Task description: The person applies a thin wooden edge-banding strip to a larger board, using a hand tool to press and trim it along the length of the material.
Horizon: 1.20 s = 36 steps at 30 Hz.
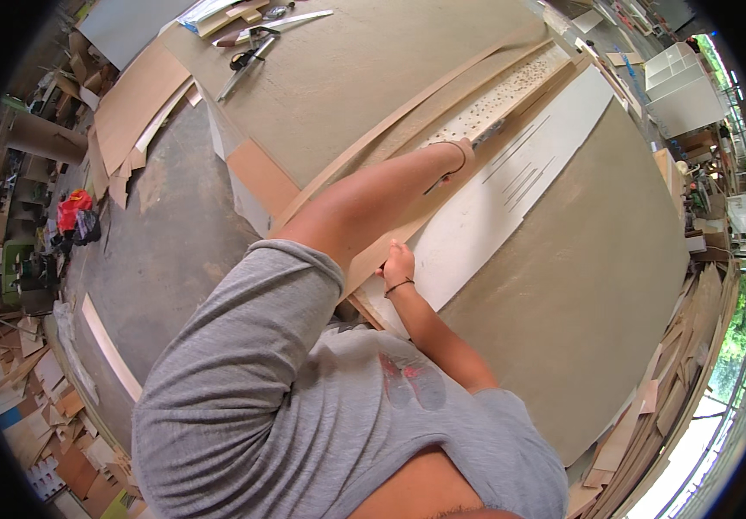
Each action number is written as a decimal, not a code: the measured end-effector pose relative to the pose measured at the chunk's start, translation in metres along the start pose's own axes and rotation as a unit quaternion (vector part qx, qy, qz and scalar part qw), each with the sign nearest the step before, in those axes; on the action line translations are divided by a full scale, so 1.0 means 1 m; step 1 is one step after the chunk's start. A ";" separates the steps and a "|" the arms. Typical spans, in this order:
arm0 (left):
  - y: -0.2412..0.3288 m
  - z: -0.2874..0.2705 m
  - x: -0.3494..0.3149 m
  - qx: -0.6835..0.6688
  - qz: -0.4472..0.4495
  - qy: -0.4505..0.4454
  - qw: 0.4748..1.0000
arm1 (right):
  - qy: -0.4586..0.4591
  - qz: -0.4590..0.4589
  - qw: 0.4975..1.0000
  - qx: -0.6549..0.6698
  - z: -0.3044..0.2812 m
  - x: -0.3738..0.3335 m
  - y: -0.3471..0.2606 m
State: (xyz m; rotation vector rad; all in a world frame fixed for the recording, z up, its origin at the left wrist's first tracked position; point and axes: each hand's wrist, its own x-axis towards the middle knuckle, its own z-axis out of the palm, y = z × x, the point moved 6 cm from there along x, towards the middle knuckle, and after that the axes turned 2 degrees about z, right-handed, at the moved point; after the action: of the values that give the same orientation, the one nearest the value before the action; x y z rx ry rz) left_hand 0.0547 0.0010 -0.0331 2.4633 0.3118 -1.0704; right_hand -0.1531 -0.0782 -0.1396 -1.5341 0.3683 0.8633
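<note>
My left arm stretches across a long brown wooden strip (442, 203), and my left hand (461, 157) bends down over it with its fingers mostly hidden. A thin dark item (433, 186) shows just below that hand. Closer to my body, my right hand (397, 264) is closed at the strip's near end; a dark bit shows by its fingers, too small to name. Right of the strip lies a white panel (485, 208) with several narrow slots. Beyond my left hand runs a pale board (498, 99) dotted with holes, flanked by long curved strips (390, 121).
Everything rests on a large tan work surface (598, 285). Two handsaws, one with a dark handle (247, 62), lie at the far left. Brown sheets (144, 104) lean at left. Wood offcuts (70, 450) pile at lower left; long planks (663, 372) edge the right. A white cabinet (683, 91) stands far right.
</note>
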 end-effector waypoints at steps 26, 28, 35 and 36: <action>0.014 -0.010 -0.006 -0.008 0.036 0.080 0.996 | -0.075 0.014 0.997 -0.016 -0.017 0.025 -0.015; -0.014 0.002 0.041 0.021 0.023 -0.035 0.999 | -0.111 0.066 0.991 -0.020 -0.006 0.018 -0.018; 0.006 0.002 0.027 0.164 0.070 -0.009 0.984 | -0.021 -0.046 0.999 -0.009 -0.015 0.006 -0.021; 0.001 0.005 0.032 0.183 0.078 -0.031 0.980 | 0.017 -0.074 0.997 -0.005 -0.017 0.002 -0.030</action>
State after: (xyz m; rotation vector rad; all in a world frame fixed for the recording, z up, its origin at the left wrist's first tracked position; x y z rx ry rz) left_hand 0.0738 -0.0011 -0.0589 2.7079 -0.1089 -1.2231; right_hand -0.1261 -0.0886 -0.1211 -1.5658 0.2727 0.7249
